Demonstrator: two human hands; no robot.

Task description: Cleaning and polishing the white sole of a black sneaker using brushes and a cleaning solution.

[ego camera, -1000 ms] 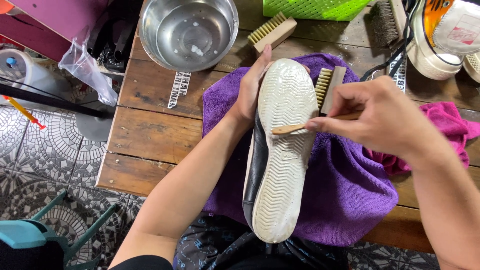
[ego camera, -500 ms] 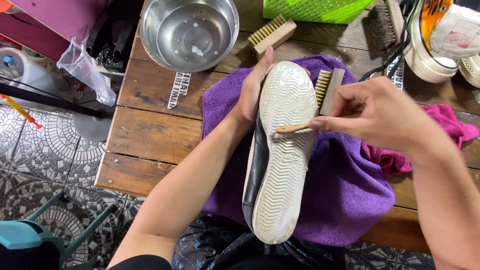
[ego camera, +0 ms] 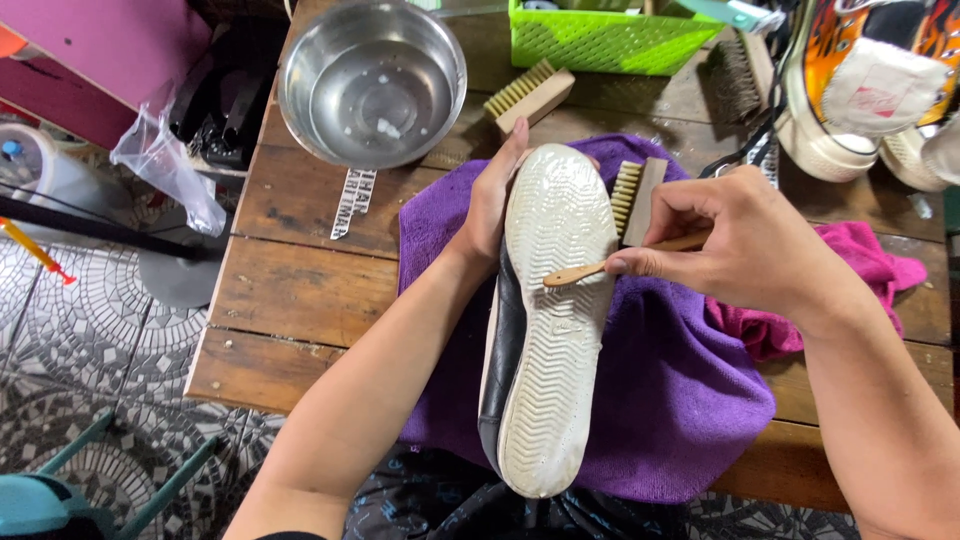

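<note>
Frame centre: left hand (ego camera: 492,205) grip closed around black shoe (ego camera: 548,320), sole up; right hand (ego camera: 740,245) grip pinches small wooden brush (ego camera: 600,268) on sole, over purple cloth (ego camera: 670,400).

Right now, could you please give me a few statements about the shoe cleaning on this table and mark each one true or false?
1. The left hand steadies the shoe, sole up. True.
2. The right hand holds a sponge. False: it holds a small wooden-handled brush against the sole.
3. The shoe lies over a purple cloth. True.
4. The metal bowl sits on the floor. False: it stands on the wooden table.
5. A green basket stands at the table's far edge. True.
</note>
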